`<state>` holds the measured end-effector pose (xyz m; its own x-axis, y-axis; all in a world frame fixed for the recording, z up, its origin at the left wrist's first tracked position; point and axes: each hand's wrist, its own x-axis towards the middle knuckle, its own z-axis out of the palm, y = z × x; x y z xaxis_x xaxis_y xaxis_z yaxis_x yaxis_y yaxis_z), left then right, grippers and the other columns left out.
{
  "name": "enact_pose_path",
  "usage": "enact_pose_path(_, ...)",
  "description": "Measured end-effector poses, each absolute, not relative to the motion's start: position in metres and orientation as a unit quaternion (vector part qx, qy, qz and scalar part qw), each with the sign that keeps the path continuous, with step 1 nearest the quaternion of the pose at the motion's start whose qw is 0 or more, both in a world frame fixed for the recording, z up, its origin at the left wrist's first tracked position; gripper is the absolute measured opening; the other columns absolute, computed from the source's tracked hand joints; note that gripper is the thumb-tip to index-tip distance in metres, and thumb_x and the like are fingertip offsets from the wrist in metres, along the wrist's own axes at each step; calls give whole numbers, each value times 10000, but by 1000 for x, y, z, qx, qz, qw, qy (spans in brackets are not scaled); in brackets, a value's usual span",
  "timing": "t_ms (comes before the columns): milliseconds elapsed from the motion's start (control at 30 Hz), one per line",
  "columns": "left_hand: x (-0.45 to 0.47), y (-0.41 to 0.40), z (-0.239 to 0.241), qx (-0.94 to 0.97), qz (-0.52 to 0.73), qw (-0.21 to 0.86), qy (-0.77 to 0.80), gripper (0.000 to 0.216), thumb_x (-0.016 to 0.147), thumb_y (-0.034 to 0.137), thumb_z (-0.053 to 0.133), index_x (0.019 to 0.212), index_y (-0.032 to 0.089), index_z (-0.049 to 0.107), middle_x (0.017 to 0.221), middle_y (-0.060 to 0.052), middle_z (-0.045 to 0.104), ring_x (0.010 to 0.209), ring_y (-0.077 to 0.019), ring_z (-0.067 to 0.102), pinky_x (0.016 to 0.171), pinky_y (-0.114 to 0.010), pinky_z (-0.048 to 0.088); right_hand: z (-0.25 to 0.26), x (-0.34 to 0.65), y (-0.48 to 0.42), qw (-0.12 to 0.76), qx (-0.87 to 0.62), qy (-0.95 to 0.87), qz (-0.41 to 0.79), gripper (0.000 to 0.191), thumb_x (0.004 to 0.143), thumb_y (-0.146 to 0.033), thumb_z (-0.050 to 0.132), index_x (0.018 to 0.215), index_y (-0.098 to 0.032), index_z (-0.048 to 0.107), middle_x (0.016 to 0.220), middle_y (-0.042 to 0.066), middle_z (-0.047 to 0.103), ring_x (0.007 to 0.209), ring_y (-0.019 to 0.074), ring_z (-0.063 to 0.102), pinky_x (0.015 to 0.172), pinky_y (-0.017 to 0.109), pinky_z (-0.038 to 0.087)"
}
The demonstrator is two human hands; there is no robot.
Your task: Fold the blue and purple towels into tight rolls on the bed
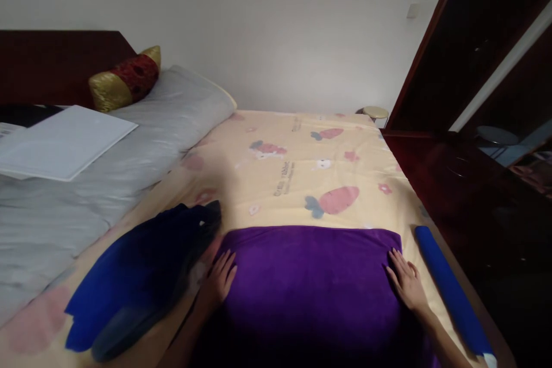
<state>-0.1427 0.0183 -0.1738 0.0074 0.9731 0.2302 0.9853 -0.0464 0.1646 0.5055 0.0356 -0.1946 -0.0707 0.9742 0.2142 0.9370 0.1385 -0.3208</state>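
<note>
A purple towel [310,282] lies spread flat on the yellow cartoon-print bedsheet [302,167]. My left hand [219,282] rests flat on the towel's left edge, fingers stretched out. On the towel's right edge lies my right hand [405,282], fingers also extended and flat. Neither hand grips anything. A heap of blue and dark cloths [142,276] sits just left of my left hand. A rolled blue towel [451,290] lies right of my right hand, along the bed's edge.
A grey quilt [107,167] covers the bed's left side, with a white board [60,141] and a red-gold pillow [125,77] on it. A dark wooden cabinet [474,155] stands close on the right. A small round stool [375,112] is by the far wall.
</note>
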Motion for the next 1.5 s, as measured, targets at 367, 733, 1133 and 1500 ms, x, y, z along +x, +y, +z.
enact_pose_path(367,-161,114,-144,-449,-245,-131,-849,441,796,476,446,1023,137,614,999,-158,690,1026,-332,628,932,-460,472,-172,509,138,155,-868,-452,135,500,772,-483,503,1066,-102,641,1010,216,679,962,378,635,803,479,482)
enact_pose_path(733,-167,147,-156,-441,-306,-201,-819,193,650,324,589,793,198,618,798,-29,702,811,-226,666,791,-338,520,-145,514,160,187,-838,-484,167,335,743,-339,503,958,-175,701,890,78,724,835,216,682,674,258,494)
enact_pose_path(1133,-166,156,-143,-425,-297,-135,-845,194,720,324,529,806,190,640,789,-50,708,798,-231,668,746,-332,512,-132,518,168,186,-846,-482,135,317,785,-390,495,891,-177,705,855,97,715,826,246,663,690,307,484)
enact_pose_path(1500,35,132,-139,-717,-238,-54,-653,514,927,245,318,1432,169,373,1501,-110,393,1403,-235,315,1128,-434,294,-149,333,135,203,-622,-752,80,475,948,-309,320,1406,-236,426,1450,58,447,1338,207,375,1057,375,335)
